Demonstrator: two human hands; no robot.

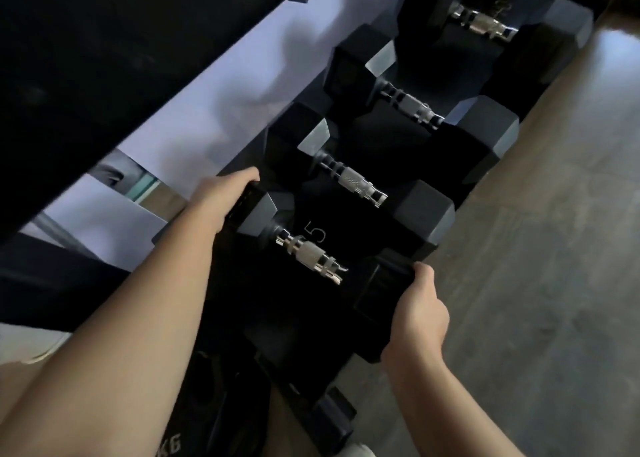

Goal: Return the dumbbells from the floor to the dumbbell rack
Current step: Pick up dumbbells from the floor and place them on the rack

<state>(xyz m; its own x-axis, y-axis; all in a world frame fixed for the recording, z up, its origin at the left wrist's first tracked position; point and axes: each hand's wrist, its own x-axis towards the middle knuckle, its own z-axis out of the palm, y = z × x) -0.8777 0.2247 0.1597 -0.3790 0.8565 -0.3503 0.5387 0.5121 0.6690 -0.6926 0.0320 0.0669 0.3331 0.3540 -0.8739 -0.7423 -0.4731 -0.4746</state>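
1. Dumbbell (310,257) nearest the camera sits at the near end of a row on the dumbbell rack (398,138), with three more hex dumbbells beyond it, each lying crosswise and just beside its neighbour.
2. Left hand (218,200) is wrapped over the far hex head, fingers curled across its top edge; right hand (417,314) clasps the near hex head, thumb on its upper corner. Both are grasping the dumbbell by its ends, not by the handle.
3. Handling, as a judgement: it looks rigid and heavy for its size, with dark matte heads that should give good friction. The flat hex faces stop it rolling once seated.
4. The chrome handle (311,253) has a knurled middle, the surest one-handed hold; a two-handed hold on the heads suits sliding it square into its slot. Fingers could be pinched between neighbouring heads.
5. Writing: a pale "5" (317,234) shows on the rack surface behind the handle, and "KG" (171,447) on a dark plate at the bottom edge. No brand is legible.
6. Wooden floor (554,249) lies to the right.
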